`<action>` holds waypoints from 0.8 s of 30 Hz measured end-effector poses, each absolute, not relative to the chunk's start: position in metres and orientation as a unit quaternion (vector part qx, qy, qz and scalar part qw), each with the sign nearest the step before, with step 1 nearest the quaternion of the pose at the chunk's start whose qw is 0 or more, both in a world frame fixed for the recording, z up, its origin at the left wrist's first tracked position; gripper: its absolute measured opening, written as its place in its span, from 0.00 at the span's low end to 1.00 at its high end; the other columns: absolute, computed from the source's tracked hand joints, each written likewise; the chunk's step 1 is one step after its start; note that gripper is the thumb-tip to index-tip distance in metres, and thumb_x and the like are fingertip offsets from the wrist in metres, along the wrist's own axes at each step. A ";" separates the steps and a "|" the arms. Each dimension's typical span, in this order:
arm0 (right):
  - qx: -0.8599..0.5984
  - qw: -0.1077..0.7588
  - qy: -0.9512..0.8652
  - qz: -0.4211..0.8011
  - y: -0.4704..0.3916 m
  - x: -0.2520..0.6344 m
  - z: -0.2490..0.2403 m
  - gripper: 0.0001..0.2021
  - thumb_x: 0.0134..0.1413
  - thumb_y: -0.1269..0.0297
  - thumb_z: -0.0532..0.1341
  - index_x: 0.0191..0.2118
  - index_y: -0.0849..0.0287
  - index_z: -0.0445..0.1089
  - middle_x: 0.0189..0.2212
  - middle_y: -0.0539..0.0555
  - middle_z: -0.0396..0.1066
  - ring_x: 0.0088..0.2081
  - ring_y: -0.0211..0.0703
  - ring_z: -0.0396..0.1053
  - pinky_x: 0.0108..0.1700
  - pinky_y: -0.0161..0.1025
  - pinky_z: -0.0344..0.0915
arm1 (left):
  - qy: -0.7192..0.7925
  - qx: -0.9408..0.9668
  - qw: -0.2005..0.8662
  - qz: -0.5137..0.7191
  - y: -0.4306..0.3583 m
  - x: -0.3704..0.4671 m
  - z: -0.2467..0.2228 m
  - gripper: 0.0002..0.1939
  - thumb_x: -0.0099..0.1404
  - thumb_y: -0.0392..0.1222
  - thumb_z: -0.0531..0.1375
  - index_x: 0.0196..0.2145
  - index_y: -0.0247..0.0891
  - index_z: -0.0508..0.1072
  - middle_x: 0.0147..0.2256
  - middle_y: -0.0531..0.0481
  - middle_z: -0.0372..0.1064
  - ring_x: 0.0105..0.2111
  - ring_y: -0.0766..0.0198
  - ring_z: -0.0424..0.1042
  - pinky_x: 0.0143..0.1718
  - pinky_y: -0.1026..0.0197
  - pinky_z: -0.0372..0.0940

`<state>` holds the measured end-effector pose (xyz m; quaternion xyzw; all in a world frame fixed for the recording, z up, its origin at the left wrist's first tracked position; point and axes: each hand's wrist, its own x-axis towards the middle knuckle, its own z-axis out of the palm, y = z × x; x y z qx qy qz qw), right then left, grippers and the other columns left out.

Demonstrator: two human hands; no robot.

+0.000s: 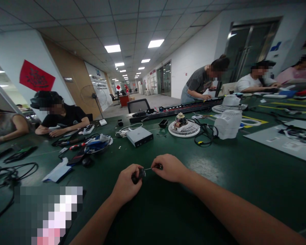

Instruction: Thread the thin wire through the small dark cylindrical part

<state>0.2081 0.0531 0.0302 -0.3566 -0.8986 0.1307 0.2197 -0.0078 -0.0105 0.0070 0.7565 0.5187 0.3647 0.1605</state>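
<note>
Above the dark green table, my left hand (129, 182) is closed around a small dark round part (138, 176) with a shiny rim. My right hand (169, 167) is closed on a thin screwdriver-like tool (159, 166), whose metal shaft points left at the dark part. Whether the tip touches the part cannot be made out. Beyond the hands lies a silver box-shaped drive (139, 136). A white round fan grille (184, 128) with an exposed motor on top rests farther right.
Cables and tools (79, 146) lie at the left, near a blue-white cloth (58, 170). A white housing (228, 124) and a grey panel (285, 141) are at the right. A small black tray (163, 123) is behind the drive. Several people are around the table.
</note>
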 end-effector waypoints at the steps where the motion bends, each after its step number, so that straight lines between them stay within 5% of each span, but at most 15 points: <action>1: -0.356 0.211 -0.901 0.127 0.054 0.208 0.029 0.08 0.53 0.65 0.61 0.36 0.55 0.77 0.32 0.52 0.76 0.33 0.42 0.71 0.34 0.36 0.60 | 0.521 0.754 0.159 0.367 -0.010 -0.008 0.006 0.11 0.53 0.28 0.56 0.25 0.41 0.57 0.40 0.48 0.74 0.41 0.58 0.73 0.37 0.58 0.68; 10: -0.338 0.226 -0.892 0.199 0.057 0.209 0.028 0.08 0.52 0.66 0.61 0.35 0.56 0.78 0.31 0.51 0.76 0.32 0.39 0.71 0.34 0.34 0.61 | 0.523 0.754 0.161 0.362 -0.011 -0.008 0.006 0.11 0.53 0.28 0.56 0.25 0.41 0.57 0.41 0.47 0.73 0.36 0.61 0.72 0.33 0.61 0.65; 24: -0.350 0.218 -0.896 0.167 0.053 0.208 0.030 0.08 0.52 0.64 0.61 0.35 0.55 0.77 0.31 0.51 0.77 0.32 0.40 0.72 0.34 0.35 0.61 | 0.513 0.756 0.154 0.376 -0.012 -0.006 0.007 0.12 0.53 0.27 0.56 0.25 0.41 0.56 0.38 0.48 0.74 0.43 0.57 0.73 0.39 0.58 0.67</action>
